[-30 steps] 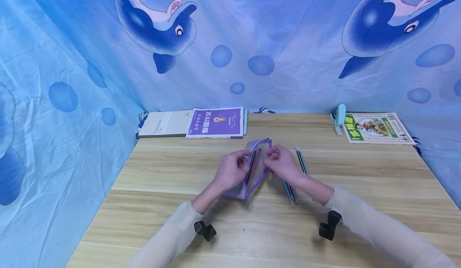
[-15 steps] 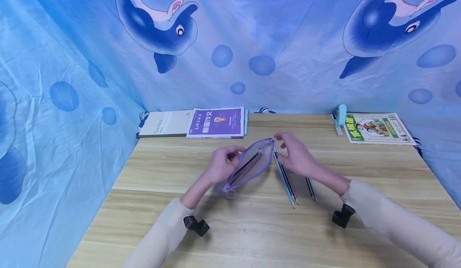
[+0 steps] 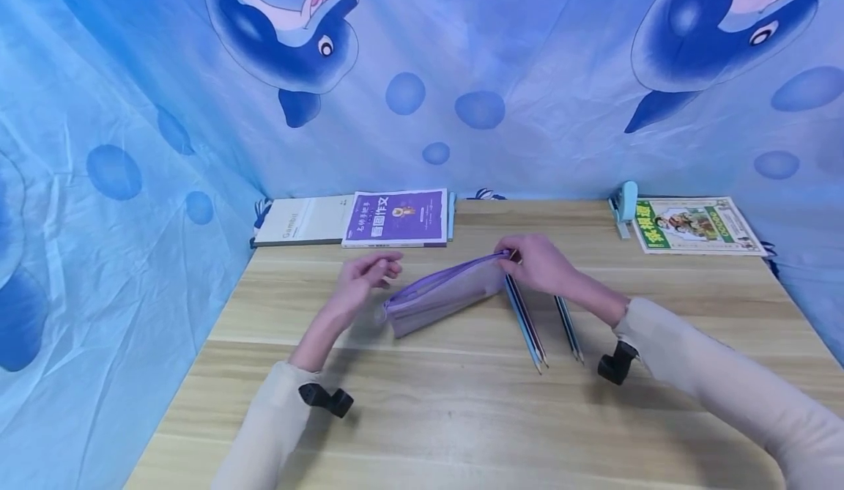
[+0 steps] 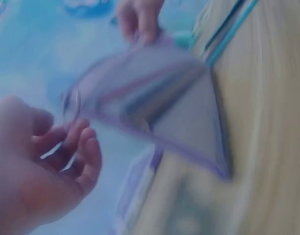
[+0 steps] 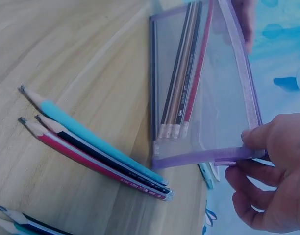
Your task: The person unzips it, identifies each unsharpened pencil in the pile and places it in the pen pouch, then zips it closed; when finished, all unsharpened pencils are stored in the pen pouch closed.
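Observation:
A translucent purple zip pencil case (image 3: 448, 296) is held up at its far right corner by my right hand (image 3: 541, 263), with thumb and fingers pinching that corner. Several pencils (image 5: 182, 73) show inside through the clear side. My left hand (image 3: 359, 281) hovers beside the case's left end, fingers loosely bent and holding nothing. In the left wrist view its fingertips come close to the ring (image 4: 71, 105) on the zip; blur hides whether they touch. Outside the case, below my right hand, lie blue, black and red pencils (image 5: 103, 142), with more dark pencils (image 3: 569, 329) further right.
At the back left of the wooden table (image 3: 422, 417) lie a pale notebook (image 3: 303, 219) and a purple book (image 3: 395, 217). A light blue stapler-like object (image 3: 626, 208) and a green-and-white booklet (image 3: 699, 225) are at the back right. A dolphin-print curtain (image 3: 527, 153) stands behind.
My left hand has left the case's side and moved left. My right hand, apart from the case half a second ago, now pinches its corner. The case has tipped, its mouth narrower from above.

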`<action>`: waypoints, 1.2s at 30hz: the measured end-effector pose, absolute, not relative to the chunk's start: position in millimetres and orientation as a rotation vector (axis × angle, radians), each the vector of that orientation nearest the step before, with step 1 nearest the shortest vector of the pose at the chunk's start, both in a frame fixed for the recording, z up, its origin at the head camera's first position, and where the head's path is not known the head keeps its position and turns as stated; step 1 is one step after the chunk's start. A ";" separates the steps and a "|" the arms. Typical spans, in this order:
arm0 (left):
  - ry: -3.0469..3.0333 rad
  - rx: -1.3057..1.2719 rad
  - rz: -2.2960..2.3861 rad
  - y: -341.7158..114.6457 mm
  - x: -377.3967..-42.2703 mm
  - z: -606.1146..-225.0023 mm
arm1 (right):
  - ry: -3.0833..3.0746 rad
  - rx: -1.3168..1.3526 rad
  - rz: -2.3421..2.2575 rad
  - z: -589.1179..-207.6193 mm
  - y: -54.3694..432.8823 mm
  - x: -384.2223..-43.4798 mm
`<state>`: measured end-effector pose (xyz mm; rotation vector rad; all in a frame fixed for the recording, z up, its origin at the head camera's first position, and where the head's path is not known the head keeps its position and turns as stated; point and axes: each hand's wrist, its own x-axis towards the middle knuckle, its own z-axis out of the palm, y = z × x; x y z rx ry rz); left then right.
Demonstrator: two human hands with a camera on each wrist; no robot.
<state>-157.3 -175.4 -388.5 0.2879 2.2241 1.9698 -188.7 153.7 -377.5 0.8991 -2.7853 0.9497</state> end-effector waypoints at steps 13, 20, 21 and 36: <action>2.175 0.398 2.166 -191.1 -107.6 -444.1 | -2.878 0.797 1.000 -370.9 152.8 -190.3; 2.346 0.192 2.331 -160.1 -103.1 -451.2 | -2.874 0.807 0.714 -362.2 132.1 -177.4; 2.365 0.162 2.348 -159.0 -102.2 -451.2 | -2.861 0.840 0.652 -358.4 123.6 -173.4; 2.401 0.248 2.393 -160.6 -103.5 -459.0 | -2.632 1.585 0.157 -333.6 -14.8 -141.5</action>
